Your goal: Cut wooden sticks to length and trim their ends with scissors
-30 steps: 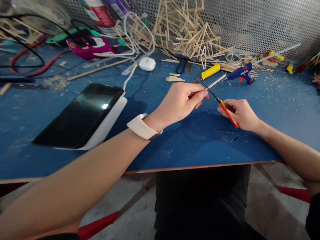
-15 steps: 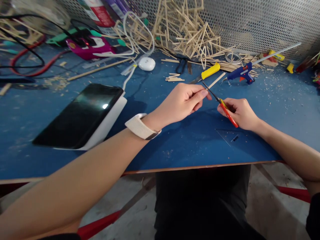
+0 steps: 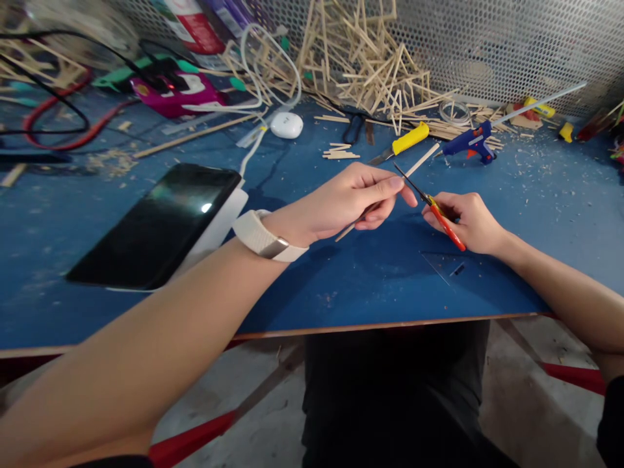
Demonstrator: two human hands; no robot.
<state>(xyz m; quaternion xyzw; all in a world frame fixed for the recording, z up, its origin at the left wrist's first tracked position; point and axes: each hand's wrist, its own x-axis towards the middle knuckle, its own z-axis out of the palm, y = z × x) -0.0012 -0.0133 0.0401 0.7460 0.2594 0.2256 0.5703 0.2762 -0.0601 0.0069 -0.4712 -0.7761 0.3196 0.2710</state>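
Observation:
My left hand (image 3: pixel 363 201) pinches a thin wooden stick (image 3: pixel 423 159), whose upper end points to the back right. Its lower end shows below my palm. In my right hand (image 3: pixel 470 221) is a pair of pliers (image 3: pixel 446 224) with red and yellow handles and long, thin dark jaws. The jaws cross the stick close to my left fingertips; whether they touch it I cannot tell. Behind my hands lie a yellow-handled knife or saw (image 3: pixel 410 138), a blue glue gun (image 3: pixel 470 143) with a long glue stick, and several short cut sticks (image 3: pixel 340 152).
A tablet (image 3: pixel 156 224) rests on a white support at the left. A white charger case (image 3: pixel 286 125), cables and a magenta power strip (image 3: pixel 178 91) are behind it. Tangled wooden sticks (image 3: pixel 361 65) are piled against the perforated metal panel (image 3: pixel 497 45). The table's front edge (image 3: pixel 390 325) is near me.
My left hand has turned slightly and its fingers have shifted, so the stick's lower end now shows beneath it. My right hand and the pliers have barely moved.

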